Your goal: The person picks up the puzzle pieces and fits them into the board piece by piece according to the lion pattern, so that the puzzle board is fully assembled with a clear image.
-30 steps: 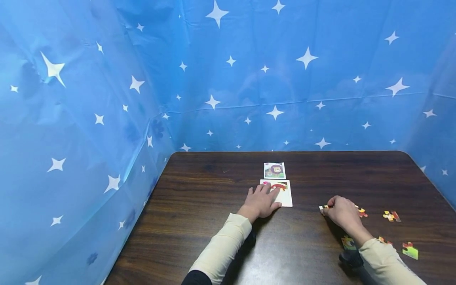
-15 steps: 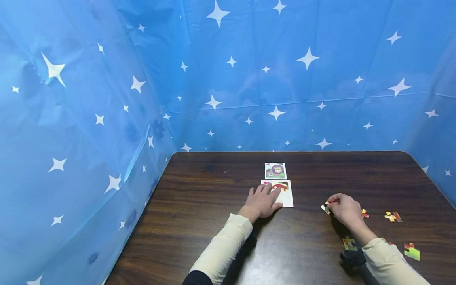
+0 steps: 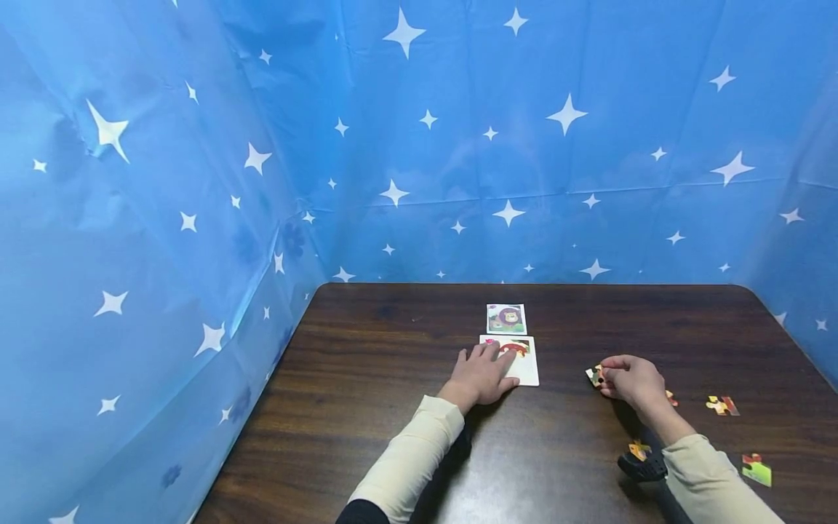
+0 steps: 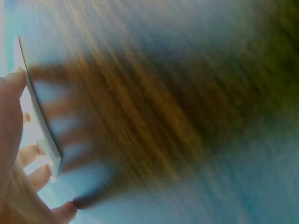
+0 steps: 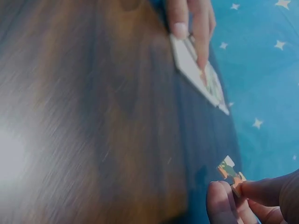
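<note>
While the L hand point(image 3: 481, 375) rests palm-down on 1 white board point(image 3: 527, 373), fingers spread apart, the R hand point(image 3: 631, 380) pinches 1 puzzle pc point(image 3: 594, 375) btwn thumb & fingers, over the table point(image 3: 393, 349), well apart from the board. 4 other pcs point(image 3: 722, 405) show on the table's R side, 2 partly hidden; 1 lion card point(image 3: 506, 319) lies just beyond the board.

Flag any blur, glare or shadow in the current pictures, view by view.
Head: mostly clear, soft glare low on the wooden table; left wrist: table heavily blurred, dark shadows or reflections running from the left hand; right wrist: bright white glare at the left edge, table smeared, held puzzle piece sharper.
</note>
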Motion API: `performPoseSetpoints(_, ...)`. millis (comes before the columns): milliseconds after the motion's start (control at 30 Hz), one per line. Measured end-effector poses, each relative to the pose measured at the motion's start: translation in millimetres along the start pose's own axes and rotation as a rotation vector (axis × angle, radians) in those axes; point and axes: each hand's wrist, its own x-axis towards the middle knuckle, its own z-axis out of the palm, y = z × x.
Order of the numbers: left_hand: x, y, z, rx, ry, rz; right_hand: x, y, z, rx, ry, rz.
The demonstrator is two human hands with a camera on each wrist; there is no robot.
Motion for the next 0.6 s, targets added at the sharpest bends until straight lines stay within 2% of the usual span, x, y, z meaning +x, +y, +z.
performPoseSetpoints(300,-5.9,-1.5,0.4,0.011,0.014,0.018,6,-24,24,0.075,-0.006,0.024)
performPoseSetpoints(600,-6.7,-4.8,-0.8,-0.016,0.077,0.026,13,-38,47,0.137,0.017,0.068)
